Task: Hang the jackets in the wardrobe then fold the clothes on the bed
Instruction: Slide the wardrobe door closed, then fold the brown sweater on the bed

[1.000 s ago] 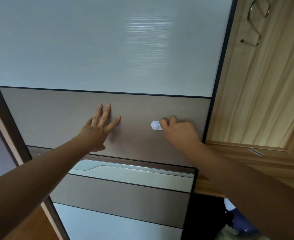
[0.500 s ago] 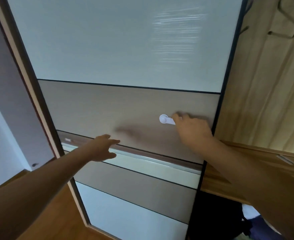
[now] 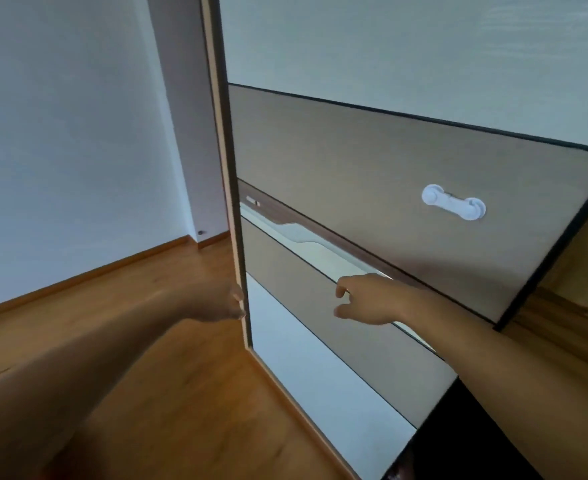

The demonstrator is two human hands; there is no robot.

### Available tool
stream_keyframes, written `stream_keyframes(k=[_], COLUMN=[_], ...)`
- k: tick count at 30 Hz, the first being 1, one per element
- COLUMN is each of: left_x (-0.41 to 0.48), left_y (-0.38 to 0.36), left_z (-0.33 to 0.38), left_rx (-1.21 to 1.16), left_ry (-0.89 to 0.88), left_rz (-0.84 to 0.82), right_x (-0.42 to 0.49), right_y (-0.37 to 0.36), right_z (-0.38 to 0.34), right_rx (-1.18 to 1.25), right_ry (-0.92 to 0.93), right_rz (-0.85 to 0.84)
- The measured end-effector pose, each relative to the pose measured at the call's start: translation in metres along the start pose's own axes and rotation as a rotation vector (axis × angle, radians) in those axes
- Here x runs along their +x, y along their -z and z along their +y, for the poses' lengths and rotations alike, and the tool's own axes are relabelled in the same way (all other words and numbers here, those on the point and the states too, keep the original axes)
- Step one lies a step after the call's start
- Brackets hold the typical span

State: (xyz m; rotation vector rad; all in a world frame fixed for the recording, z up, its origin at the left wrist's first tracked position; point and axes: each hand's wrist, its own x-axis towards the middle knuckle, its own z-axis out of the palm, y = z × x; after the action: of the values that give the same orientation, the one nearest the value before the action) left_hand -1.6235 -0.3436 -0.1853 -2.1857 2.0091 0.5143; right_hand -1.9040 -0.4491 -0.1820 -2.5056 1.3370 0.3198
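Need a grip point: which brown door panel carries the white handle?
The upper brown panel; the white handle sits near its right side. The lower brown panel, by the right hand, has none.

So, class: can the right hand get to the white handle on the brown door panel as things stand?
Probably yes: the right hand holds nothing and hovers below and left of the white handle, and nothing lies between them.

Both arms reach out front; left hand (image 3: 223, 303) fingers mostly hidden, right hand (image 3: 368, 301) loosely curled, holding nothing.
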Motion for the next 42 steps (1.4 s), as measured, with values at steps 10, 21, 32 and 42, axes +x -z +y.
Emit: stream_keyframes(k=[10, 21, 32, 42], left_x=[-0.121, -0.221, -0.341, -0.430], left_y=[-0.087, -0.156, -0.237, -0.296], left_z=[-0.147, -0.331, -0.463, -0.455], left_rx=[-0.279, -0.408, -0.597, -0.820], left_ry=[0.430, 0.754, 1.104, 1.595], left_rz=[-0.018, 0.020, 0.037, 0.117], right_x=[0.074, 0.165, 0.205, 0.187], right_y=[-0.042, -0.090, -0.159, -0.248], right_z=[-0.171, -0.441, -0.689, -0.859], right_rx=[-0.062, -0.259, -0.484, -0.654], right_ry=[0.310, 0.599, 0.889, 1.308], right_rz=[-0.209, -0.314, -0.403, -0.567])
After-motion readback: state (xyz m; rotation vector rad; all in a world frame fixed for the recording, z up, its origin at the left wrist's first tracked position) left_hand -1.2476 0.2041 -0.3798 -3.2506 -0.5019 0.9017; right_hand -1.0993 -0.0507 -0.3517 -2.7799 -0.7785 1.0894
